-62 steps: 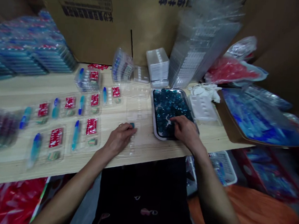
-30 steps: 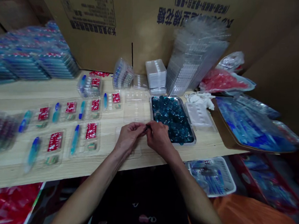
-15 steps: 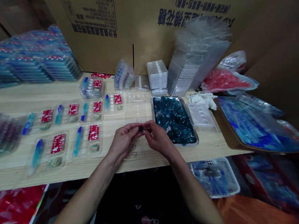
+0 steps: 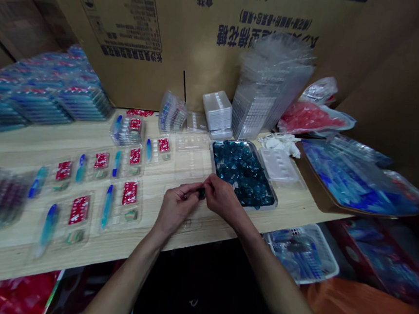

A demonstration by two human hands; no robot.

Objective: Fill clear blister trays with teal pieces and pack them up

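Over the front of the wooden table, my left hand (image 4: 178, 207) pinches a small dark teal piece (image 4: 202, 193), its exact kind unclear. My right hand (image 4: 223, 198) meets it from the other side, fingertips closed against the piece and partly hiding it. Just right of my hands is a metal tray (image 4: 275, 200) heaped with similar shiny teal pieces (image 4: 240, 167). Clear plastic blister trays (image 4: 190, 162) lie behind and under my hands. Left of them, filled blister trays (image 4: 130, 194) each hold a blue pen-shaped item (image 4: 107, 206), a red packet and a small greenish piece.
Stacked clear trays (image 4: 257, 88) and white inserts (image 4: 217, 113) stand at the back against a large carton (image 4: 128, 81). Filled packs (image 4: 82, 102) are piled at left. A carton of blue items (image 4: 358, 175) sits at right; a white basket (image 4: 329, 255) is below the table edge.
Both hands stay together at the small teal piece, with the fingers shifted and the right hand turned slightly over it. The whole view has tilted a little upward.
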